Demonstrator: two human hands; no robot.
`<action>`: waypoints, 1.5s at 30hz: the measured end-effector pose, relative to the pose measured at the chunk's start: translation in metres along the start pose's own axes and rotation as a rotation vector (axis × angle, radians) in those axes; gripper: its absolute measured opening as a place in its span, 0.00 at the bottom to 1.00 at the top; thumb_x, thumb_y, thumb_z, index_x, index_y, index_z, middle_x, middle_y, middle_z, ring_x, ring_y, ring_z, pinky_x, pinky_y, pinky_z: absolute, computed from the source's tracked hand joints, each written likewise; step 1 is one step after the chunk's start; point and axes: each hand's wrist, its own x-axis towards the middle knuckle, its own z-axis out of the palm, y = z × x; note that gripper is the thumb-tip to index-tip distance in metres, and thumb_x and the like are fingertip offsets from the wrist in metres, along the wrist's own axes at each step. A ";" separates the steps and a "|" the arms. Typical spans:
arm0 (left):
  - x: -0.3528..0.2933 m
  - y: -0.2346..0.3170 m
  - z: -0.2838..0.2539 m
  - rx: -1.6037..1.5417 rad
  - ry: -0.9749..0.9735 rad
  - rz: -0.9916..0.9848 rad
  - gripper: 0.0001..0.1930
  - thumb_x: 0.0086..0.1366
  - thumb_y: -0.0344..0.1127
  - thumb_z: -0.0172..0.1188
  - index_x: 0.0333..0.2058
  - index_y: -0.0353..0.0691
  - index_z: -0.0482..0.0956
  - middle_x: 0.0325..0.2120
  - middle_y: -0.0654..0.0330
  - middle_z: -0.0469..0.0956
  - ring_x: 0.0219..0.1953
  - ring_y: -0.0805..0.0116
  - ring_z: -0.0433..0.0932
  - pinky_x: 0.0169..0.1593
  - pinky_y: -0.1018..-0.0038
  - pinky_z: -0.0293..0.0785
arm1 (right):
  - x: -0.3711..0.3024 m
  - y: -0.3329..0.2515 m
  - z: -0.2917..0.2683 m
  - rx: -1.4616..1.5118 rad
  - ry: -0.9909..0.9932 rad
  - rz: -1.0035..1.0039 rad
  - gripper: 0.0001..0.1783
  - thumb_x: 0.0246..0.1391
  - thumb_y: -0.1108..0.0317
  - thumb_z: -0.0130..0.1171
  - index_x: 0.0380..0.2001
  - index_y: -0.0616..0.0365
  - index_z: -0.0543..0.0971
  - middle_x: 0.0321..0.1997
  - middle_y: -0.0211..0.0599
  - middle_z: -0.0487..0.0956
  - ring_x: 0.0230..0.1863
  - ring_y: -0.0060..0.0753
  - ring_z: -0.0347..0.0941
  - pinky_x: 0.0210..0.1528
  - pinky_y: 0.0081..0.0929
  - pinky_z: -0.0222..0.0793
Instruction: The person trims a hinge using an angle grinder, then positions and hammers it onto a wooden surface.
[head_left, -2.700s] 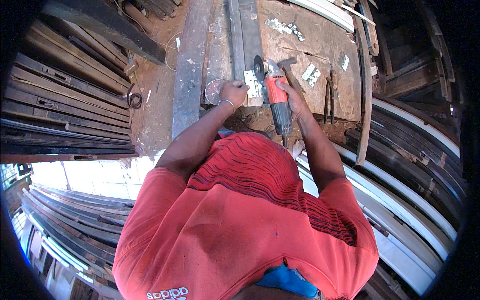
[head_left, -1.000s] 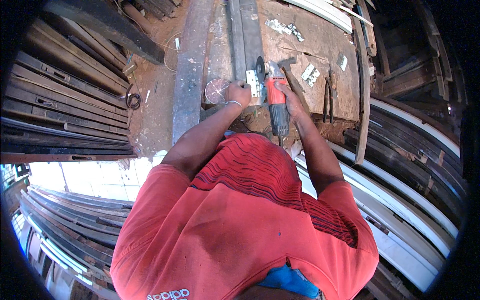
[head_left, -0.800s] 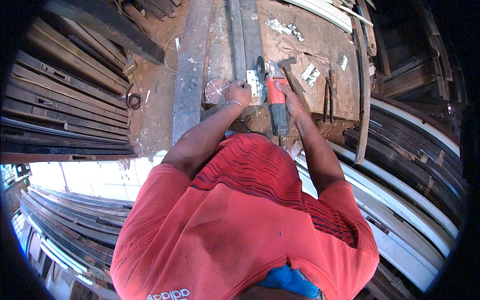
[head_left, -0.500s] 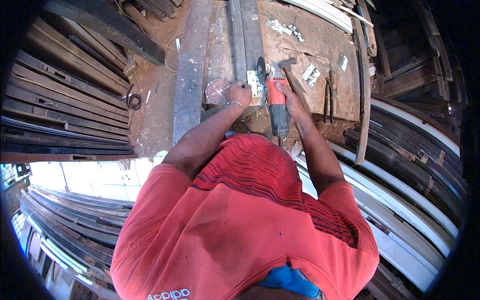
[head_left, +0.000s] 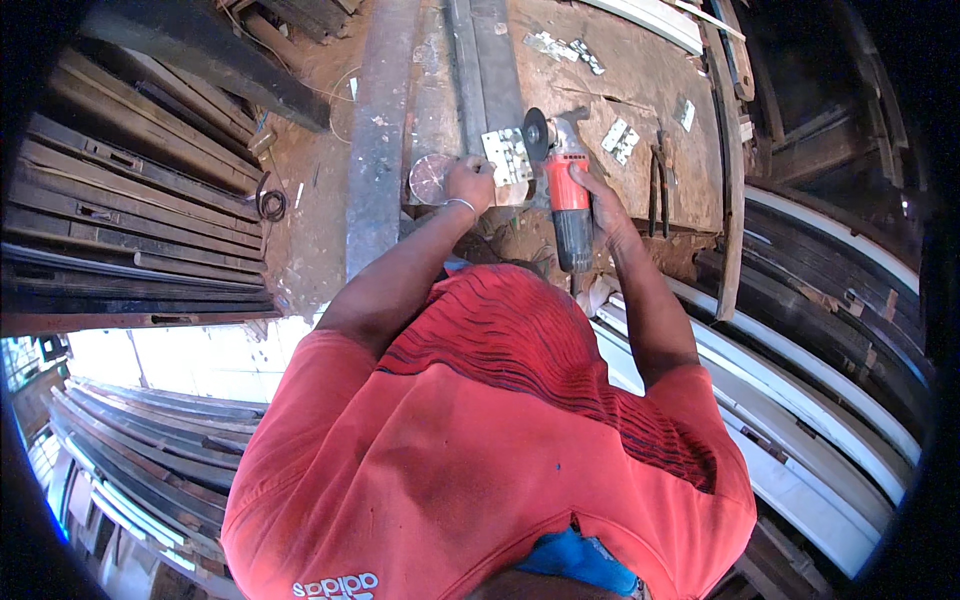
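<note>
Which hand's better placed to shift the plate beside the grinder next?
Likely left: the left hand is closed at the metal plate, while the right hand holds the red grinder.

The person wears a faded red shirt (head_left: 400, 450) with short sleeves (head_left: 285, 405), wavy dark stripes (head_left: 515, 325) across the belly, white lettering (head_left: 335, 585) on the chest and a small blue spot (head_left: 558, 466). Blue cloth (head_left: 580, 560) shows at the neckline; a thin, pale bracelet (head_left: 461, 203) circles the left wrist.
</note>
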 end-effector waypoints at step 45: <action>0.021 -0.009 -0.003 -0.174 -0.174 -0.059 0.12 0.57 0.40 0.66 0.34 0.37 0.87 0.24 0.55 0.85 0.27 0.66 0.83 0.34 0.69 0.78 | -0.013 0.045 -0.020 -0.190 0.018 0.099 0.37 0.54 0.36 0.60 0.48 0.63 0.79 0.35 0.34 0.80 0.31 0.26 0.76 0.34 0.26 0.71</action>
